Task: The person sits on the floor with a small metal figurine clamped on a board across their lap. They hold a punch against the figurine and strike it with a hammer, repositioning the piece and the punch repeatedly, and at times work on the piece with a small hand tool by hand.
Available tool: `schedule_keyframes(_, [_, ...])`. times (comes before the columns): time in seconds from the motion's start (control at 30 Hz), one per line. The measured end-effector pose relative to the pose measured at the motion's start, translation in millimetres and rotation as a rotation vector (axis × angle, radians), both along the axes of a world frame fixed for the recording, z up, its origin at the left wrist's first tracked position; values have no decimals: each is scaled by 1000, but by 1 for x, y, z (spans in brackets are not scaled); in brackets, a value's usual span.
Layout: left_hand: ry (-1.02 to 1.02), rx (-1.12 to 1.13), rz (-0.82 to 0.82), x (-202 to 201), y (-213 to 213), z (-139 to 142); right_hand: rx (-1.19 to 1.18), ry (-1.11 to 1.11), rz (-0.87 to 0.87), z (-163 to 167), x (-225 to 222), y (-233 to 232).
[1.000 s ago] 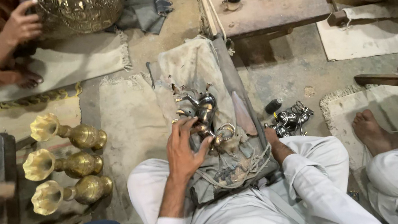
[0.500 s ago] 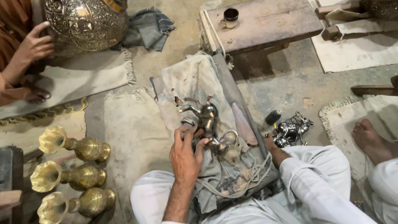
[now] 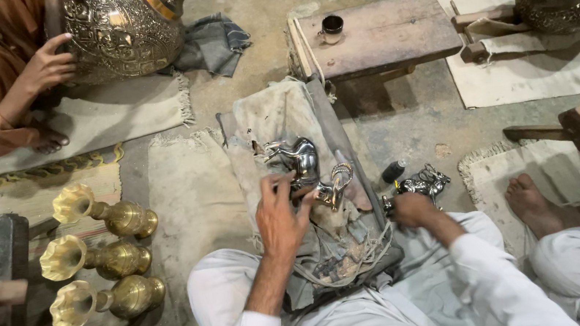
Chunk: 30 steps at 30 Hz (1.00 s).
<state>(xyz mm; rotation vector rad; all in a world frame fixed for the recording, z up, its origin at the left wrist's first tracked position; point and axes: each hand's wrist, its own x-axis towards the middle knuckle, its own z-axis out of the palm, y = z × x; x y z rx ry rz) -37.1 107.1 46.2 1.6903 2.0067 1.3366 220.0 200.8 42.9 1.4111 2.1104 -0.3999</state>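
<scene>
Silver animal figurines [image 3: 306, 172] lie on a worn grey cloth [image 3: 277, 117] draped over a wooden block, just past the person's lap at centre frame. Left hand [image 3: 280, 216] rests on them from six o'clock, fingers curled and pinching the nearest piece. Right hand [image 3: 411, 208], at three o'clock from the figurines, is closed over another silver figurine [image 3: 422, 185] on the floor. Three brass vases [image 3: 99, 260] lie on their sides at nine o'clock. A wooden bench [image 3: 381, 34] stands at twelve o'clock.

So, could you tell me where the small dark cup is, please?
In the head view, the small dark cup stands upper centre on the low wooden bench, near its left end, right of the crumpled blue-grey cloth.
</scene>
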Motion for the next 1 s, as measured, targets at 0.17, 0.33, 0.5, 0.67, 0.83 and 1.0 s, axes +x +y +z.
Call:
schedule_keyframes(0.17, [-64, 11, 139, -3, -41, -4, 50, 529, -599, 1, 74, 8])
schedule_keyframes(0.33, [20, -281, 139, 0, -44, -12, -78, 1395, -949, -5, 94, -7])
schedule_keyframes(0.5, [9, -338, 114, -4, -37, -17, -113, 1561, -975, -14, 50, -24])
schedule_keyframes(0.67, [-2, -310, 118, -5, -53, -21, -83, 1666, -777, -14, 23, -37])
schedule_keyframes(0.83, [-35, -366, 70, 7, -92, -13, 45, 1646, -742, -12, 4, -40])
schedule_keyframes(1.0, [-146, -404, 57, -3, -100, 10, 63, 1552, -554, -20, -14, -44])
